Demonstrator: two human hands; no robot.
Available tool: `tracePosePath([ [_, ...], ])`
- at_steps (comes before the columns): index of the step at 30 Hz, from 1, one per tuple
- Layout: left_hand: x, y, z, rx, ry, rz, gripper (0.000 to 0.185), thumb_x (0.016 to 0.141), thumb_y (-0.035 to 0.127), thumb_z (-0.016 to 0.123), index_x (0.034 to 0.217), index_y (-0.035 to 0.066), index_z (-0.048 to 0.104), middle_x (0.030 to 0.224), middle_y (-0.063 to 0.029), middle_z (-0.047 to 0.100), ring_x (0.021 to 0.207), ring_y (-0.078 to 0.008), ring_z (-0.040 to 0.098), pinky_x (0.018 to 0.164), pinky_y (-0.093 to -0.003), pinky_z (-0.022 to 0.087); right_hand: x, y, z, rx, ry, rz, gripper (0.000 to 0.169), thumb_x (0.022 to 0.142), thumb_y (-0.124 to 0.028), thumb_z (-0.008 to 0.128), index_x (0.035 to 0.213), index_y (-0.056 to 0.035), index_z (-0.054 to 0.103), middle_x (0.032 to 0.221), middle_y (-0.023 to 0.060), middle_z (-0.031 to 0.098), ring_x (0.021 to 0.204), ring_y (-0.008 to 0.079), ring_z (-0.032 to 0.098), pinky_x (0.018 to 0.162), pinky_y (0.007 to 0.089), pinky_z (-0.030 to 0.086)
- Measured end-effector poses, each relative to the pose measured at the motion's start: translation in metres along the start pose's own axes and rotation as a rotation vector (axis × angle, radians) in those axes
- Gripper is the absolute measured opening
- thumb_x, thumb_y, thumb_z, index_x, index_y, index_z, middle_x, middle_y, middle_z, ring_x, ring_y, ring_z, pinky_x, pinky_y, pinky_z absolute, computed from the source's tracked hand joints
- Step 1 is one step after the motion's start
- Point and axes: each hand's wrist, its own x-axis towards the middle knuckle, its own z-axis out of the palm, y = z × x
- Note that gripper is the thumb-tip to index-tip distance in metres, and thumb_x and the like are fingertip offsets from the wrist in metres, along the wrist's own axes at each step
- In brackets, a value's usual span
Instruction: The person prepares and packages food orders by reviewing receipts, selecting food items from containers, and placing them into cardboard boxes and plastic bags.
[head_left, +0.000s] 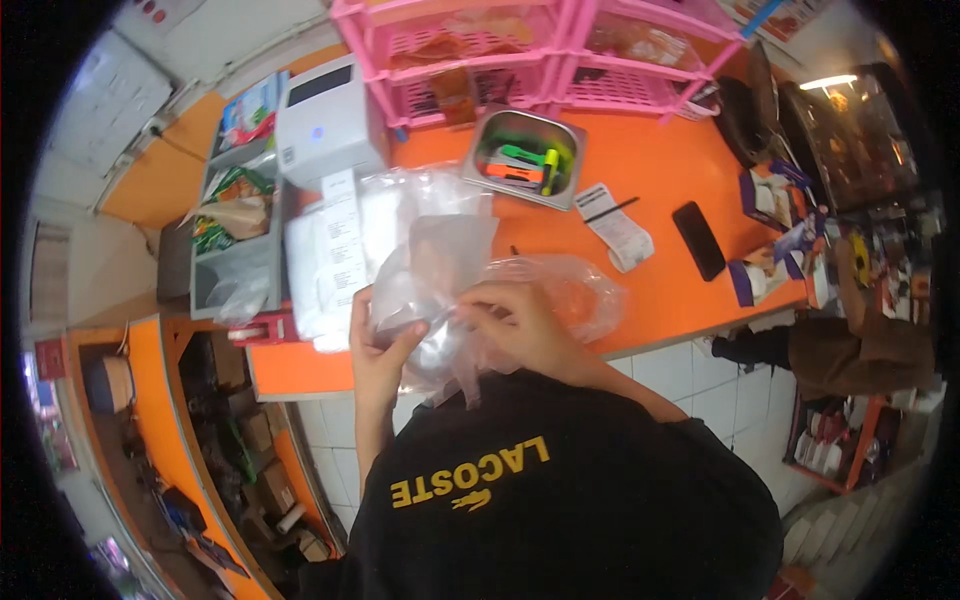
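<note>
Just in front of my chest, a thin translucent plastic bag (439, 281) is held up over the counter's near edge. My left hand (381, 360) grips its left side between thumb and fingers. At the bag's gathered middle, the fingertips of my right hand (521, 326) pinch the film. Something rounded and shiny seems to be inside the lower part, but the film blurs it. Behind my right hand a second clear plastic bag (589, 296) lies crumpled on the orange counter (637, 161). A pile of white and clear plastic bags (390, 214) lies beyond my left hand.
A receipt printer (330, 120) feeds out a long printed strip (343, 240). Nearby are a steel tray (577, 146) with highlighters, a receipt (619, 229) with a pen, a phone (698, 240), pink racks (566, 67) and a grey organiser (232, 262). Another person (862, 349) is at right.
</note>
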Motion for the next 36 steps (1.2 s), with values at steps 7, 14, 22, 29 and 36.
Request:
tracePosePath([
  [7, 0.012, 0.009, -0.032, -0.019, 0.181, 0.088, 0.039, 0.079, 0.003, 0.068, 0.112, 0.004, 0.047, 0.098, -0.007, 0.061, 0.088, -0.012, 0.058, 0.076, -0.0257, 0.047, -0.011, 0.048, -0.06, -0.223, -0.157, 0.165, 0.021, 0.084, -0.017, 0.06, 0.097, -0.0015, 0.065, 0.081, 0.0117, 0.066, 0.072, 0.0199, 0.064, 0.065, 0.0337, 0.051],
  [14, 0.012, 0.021, -0.029, 0.028, 0.245, 0.116, 0.036, 0.08, 0.006, 0.068, 0.111, 0.004, 0.048, 0.098, -0.0063, 0.061, 0.088, -0.0117, 0.058, 0.076, -0.0256, 0.048, -0.004, 0.006, -0.059, -0.886, -0.054, 0.221, 0.025, 0.076, -0.017, 0.068, 0.094, 0.0005, 0.064, 0.076, 0.0098, 0.064, 0.067, 0.0187, 0.063, 0.063, 0.0296, 0.05],
  [22, 0.011, 0.016, 0.011, -0.015, 0.039, 0.022, 0.039, 0.078, 0.001, 0.068, 0.111, 0.004, 0.047, 0.099, -0.0066, 0.061, 0.09, -0.012, 0.058, 0.079, -0.0254, 0.047, 0.035, -0.032, -0.002, -0.063, -0.145, -0.02, 0.024, 0.075, -0.02, 0.075, 0.081, -0.0005, 0.063, 0.069, 0.0064, 0.063, 0.061, 0.0107, 0.058, 0.061, 0.0253, 0.047],
  [29, 0.014, 0.021, 0.004, -0.023, -0.062, 0.02, 0.047, 0.073, -0.001, 0.072, 0.113, 0.003, 0.048, 0.104, -0.0072, 0.059, 0.097, -0.014, 0.057, 0.082, -0.0272, 0.047, 0.035, -0.025, -0.003, -0.008, -0.128, -0.028, 0.011, 0.083, -0.005, 0.063, 0.085, 0.0053, 0.062, 0.078, 0.0042, 0.063, 0.073, 0.0072, 0.057, 0.065, 0.0222, 0.046],
  [36, 0.024, 0.021, -0.075, 0.287, 0.242, 0.231, 0.035, 0.08, 0.006, 0.064, 0.114, 0.005, 0.055, 0.102, -0.0034, 0.057, 0.092, -0.0128, 0.054, 0.08, -0.0274, 0.045, 0.015, -0.018, -0.038, 0.16, 0.351, -0.113, 0.006, 0.082, -0.001, 0.059, 0.087, 0.0029, 0.06, 0.092, 0.0121, 0.063, 0.079, 0.0148, 0.061, 0.066, 0.0298, 0.05],
])
